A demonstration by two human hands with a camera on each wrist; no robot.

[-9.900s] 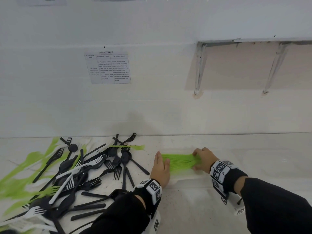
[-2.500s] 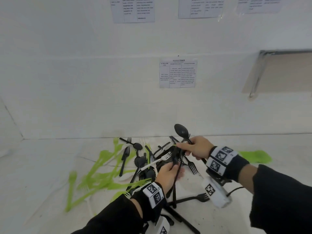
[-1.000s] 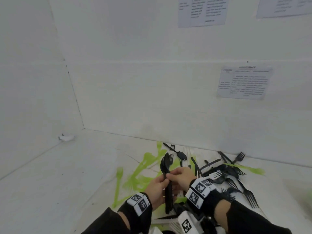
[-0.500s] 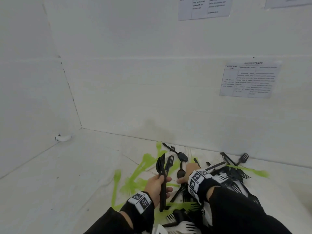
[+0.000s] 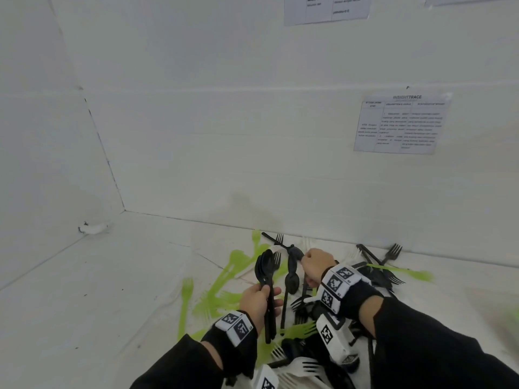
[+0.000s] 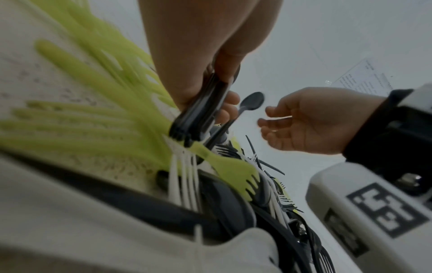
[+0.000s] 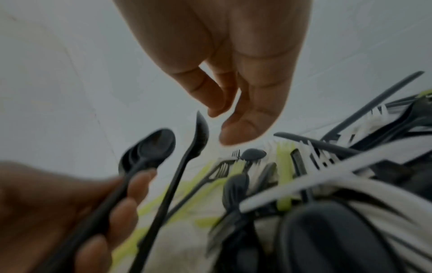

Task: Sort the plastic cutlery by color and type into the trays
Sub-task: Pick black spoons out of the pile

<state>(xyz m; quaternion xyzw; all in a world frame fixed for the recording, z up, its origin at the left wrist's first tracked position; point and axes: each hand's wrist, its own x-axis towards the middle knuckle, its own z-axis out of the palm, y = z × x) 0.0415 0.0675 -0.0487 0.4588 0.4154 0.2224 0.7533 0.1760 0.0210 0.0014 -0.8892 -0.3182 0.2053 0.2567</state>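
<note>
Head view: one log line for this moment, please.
left hand: holds black spoons | right hand: empty, fingers loosely curled by upright black spoon | pile: mixed black, white, green | trays: not visible

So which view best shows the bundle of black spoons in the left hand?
The head view: the black spoons show whole, bowls up, handles in the left hand. The left wrist view shows only the handles in the grip. The right wrist view shows the bowls, blurred.
</note>
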